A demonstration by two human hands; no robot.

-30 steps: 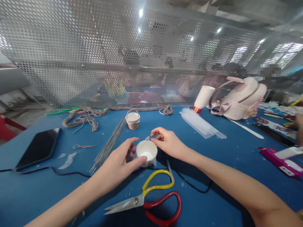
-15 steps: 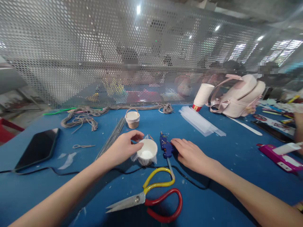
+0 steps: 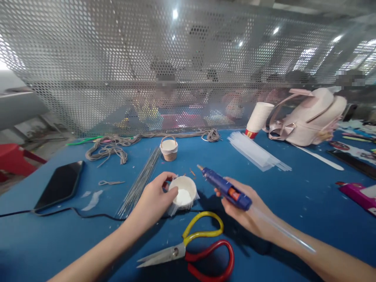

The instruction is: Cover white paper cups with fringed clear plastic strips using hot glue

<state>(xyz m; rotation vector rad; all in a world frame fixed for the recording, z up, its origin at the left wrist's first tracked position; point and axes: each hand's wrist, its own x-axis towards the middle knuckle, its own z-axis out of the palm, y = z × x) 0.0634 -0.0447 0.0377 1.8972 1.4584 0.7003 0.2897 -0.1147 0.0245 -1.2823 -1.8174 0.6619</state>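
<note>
My left hand (image 3: 160, 194) grips the left side of a white paper cup (image 3: 184, 191), thumb at the rim and fingers behind; sheer whitish material sticks out around the cup's outside. In my right hand (image 3: 245, 205) is a blue hot glue gun (image 3: 225, 185), lifted above the table with its nozzle pointing left toward the cup but apart from it. A clear glue stick (image 3: 283, 228) trails from the gun's back over my wrist. Below the cup lie scissors (image 3: 179, 250) with one yellow and one red handle, blades pointing left.
Behind the cup stands a small handled basket (image 3: 169, 150). Thin grey wires (image 3: 141, 182), a phone (image 3: 60, 184) and grey cord (image 3: 110, 147) lie leftward. Rightward are translucent strips (image 3: 255, 150), stacked paper cups (image 3: 260, 117) and a pink backpack (image 3: 311, 117). A perforated metal screen (image 3: 117, 78) borders the table's back.
My right hand has picked up the glue gun from the table and turned its nozzle leftward. My left hand has closed on the cup's side. The view has shifted slightly.
</note>
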